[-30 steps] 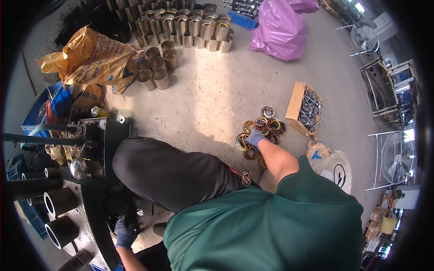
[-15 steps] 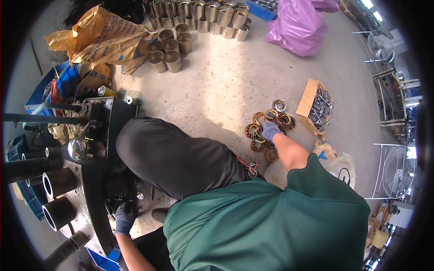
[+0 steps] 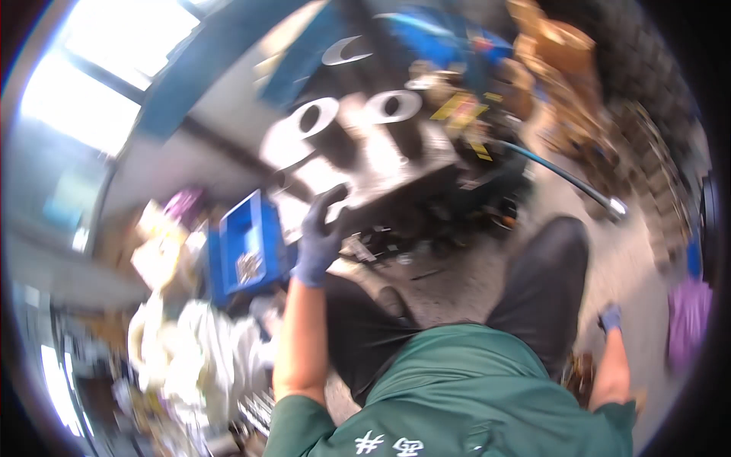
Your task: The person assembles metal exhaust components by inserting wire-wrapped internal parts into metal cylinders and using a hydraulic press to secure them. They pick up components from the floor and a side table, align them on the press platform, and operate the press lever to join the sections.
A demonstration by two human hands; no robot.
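My left hand (image 3: 316,242), in a grey glove, is raised beside the metal machine (image 3: 438,164), its thumb and fingers apart. Blur softens its outline, but nothing shows between the fingers. Pale-ended dark cylinders (image 3: 403,129) stand on the machine's top, just beyond this hand. Low at the right, my gloved right hand (image 3: 610,317) is stretched out over the floor; its fingers are too small and smeared to read. Wound copper rings, like motor stators (image 3: 580,377), lie near that forearm, partly hidden by my green shirt.
A blue bin (image 3: 247,244) with small metal parts stands left of my left hand. A long lever (image 3: 567,179) with a bright end juts from the machine. Brown sacking (image 3: 560,76), rows of metal cylinders (image 3: 647,175) and a purple bag (image 3: 689,320) lie along the right.
My view has swung left towards the machine. My left hand has risen from low by the machine's base to beside its top. My right hand is no longer seen over the copper rings.
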